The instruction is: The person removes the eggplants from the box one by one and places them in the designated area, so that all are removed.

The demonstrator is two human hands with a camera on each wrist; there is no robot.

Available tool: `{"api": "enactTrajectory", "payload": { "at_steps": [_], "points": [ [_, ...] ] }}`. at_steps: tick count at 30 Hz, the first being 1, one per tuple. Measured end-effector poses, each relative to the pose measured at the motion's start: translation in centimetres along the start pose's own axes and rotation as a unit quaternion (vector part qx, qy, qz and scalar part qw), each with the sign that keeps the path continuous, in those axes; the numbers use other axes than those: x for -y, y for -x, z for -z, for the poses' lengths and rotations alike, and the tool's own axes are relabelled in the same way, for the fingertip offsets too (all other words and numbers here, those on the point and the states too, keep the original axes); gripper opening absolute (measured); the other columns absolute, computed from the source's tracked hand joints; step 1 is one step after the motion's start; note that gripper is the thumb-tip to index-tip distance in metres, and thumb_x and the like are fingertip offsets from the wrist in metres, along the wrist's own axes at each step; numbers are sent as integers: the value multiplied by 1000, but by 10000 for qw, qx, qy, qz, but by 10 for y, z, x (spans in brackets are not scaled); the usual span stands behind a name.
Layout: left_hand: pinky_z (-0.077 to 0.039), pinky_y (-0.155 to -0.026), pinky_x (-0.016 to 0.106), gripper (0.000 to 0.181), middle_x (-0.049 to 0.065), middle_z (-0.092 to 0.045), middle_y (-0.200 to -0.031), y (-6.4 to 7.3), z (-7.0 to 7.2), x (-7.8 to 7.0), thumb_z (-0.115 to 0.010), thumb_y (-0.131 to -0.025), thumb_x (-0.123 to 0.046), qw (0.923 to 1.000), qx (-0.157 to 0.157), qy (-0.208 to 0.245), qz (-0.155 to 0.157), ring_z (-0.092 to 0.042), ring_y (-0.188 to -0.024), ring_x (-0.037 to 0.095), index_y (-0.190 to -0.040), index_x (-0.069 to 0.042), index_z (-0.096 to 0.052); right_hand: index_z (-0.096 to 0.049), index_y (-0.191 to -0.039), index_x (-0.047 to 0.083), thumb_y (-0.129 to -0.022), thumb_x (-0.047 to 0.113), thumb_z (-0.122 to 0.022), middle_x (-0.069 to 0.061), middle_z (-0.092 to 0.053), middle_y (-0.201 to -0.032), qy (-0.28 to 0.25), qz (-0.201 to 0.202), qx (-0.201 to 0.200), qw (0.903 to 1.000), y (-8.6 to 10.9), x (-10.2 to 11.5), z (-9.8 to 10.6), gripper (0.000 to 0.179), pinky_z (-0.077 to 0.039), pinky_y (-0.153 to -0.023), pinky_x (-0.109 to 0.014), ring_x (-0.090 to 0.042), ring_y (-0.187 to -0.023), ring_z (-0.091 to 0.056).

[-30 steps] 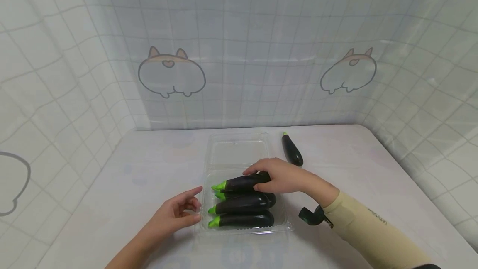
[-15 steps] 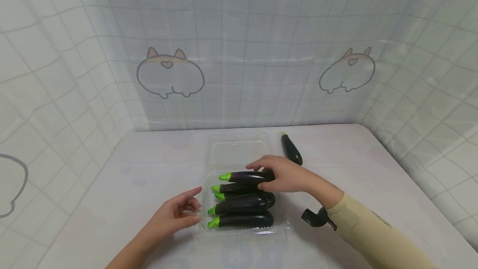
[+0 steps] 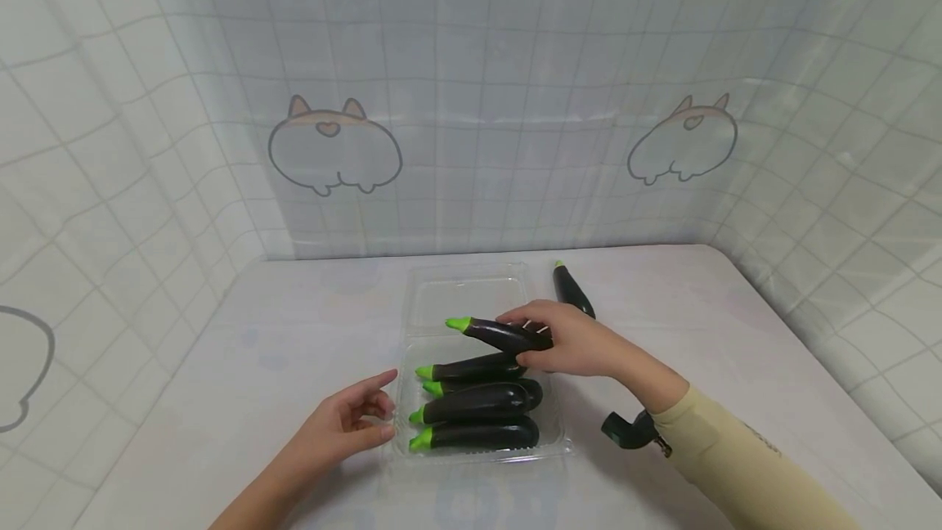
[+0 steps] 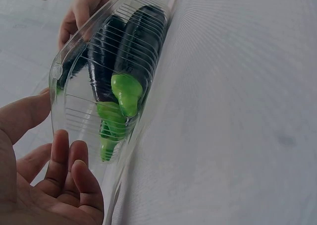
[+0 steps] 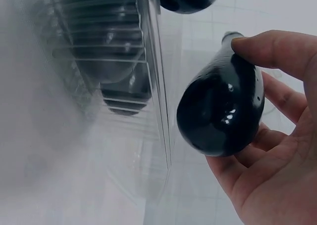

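A dark purple eggplant (image 3: 508,337) with a green stem end is raised, tilted, over the far part of a clear plastic clamshell box (image 3: 562,424). My right hand (image 3: 574,338) pinches it near its rounded end between thumb and fingers. In the right wrist view, that eggplant (image 5: 220,111) hangs beside the box wall. Several more eggplants (image 3: 482,433) lie side by side in the box, stems to the left. My left hand (image 3: 346,419) is at the box's left side, thumb and fingers apart, loosely bent, fingertips at the rim (image 4: 57,81).
The box's lid (image 3: 467,301) lies folded back toward the wall. Another eggplant (image 3: 571,289) lies on the table behind the right hand, partly hidden by it. A dark curved piece (image 3: 629,430) with a strap hangs at the right forearm. White grid-patterned sheets (image 3: 486,105) enclose the table.
My right hand has lifted one eggplant from the far side of the pile, up and away, its stem end rising. The eggplant beneath it now shows. My left hand stays in place.
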State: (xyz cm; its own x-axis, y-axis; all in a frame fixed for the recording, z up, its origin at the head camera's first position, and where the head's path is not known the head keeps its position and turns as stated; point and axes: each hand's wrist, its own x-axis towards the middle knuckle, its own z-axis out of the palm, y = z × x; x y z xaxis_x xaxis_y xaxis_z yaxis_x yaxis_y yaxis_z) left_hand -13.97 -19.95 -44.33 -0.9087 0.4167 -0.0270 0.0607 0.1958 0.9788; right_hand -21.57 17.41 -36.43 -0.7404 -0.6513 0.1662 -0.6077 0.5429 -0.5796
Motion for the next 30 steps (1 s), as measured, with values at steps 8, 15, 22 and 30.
{"api": "enactTrajectory", "payload": {
  "at_steps": [8, 15, 22, 30],
  "points": [
    [-53, -83, 28, 69, 21, -55, -112, -1, 1, 2, -72, -90, -9, 10000, -13, -29, -27, -59, -105, 25, -150, -1, -39, -59, -135, 22, -85, 23, -79, 6, -61, -119, 0, -156, -299, 9994, 3, -6, 5, 54, -52, -88, -34, -10, -104, -60],
    [-53, -83, 29, 68, 21, -54, -114, -1, 2, 2, -72, -91, -10, 10000, 3, 18, 58, -58, -105, 26, -150, -3, -39, -60, -134, 23, -86, 22, -77, 6, -61, -114, -164, -303, -410, 9986, 8, -13, 9, 52, -52, -87, -35, -12, -100, -60],
    [-53, -83, 30, 68, 21, -54, -115, -2, 2, 2, -73, -90, -11, 10000, -12, 9, 72, -58, -105, 27, -150, -4, -40, -58, -135, 22, -86, 21, -77, 2, -63, -112, -495, -582, -535, 9956, 15, -21, 13, 52, -54, -78, -35, -13, -95, -65],
    [-54, -83, 31, 68, 21, -54, -115, -2, 3, 2, -73, -90, -10, 10000, 5, 27, 14, -58, -104, 25, -150, -3, -40, -58, -135, 22, -87, 24, -77, -2, -64, -112, -509, -978, -774, 9909, 21, -32, 17, 52, -52, -82, -37, -16, -97, -65]
  ]
}}
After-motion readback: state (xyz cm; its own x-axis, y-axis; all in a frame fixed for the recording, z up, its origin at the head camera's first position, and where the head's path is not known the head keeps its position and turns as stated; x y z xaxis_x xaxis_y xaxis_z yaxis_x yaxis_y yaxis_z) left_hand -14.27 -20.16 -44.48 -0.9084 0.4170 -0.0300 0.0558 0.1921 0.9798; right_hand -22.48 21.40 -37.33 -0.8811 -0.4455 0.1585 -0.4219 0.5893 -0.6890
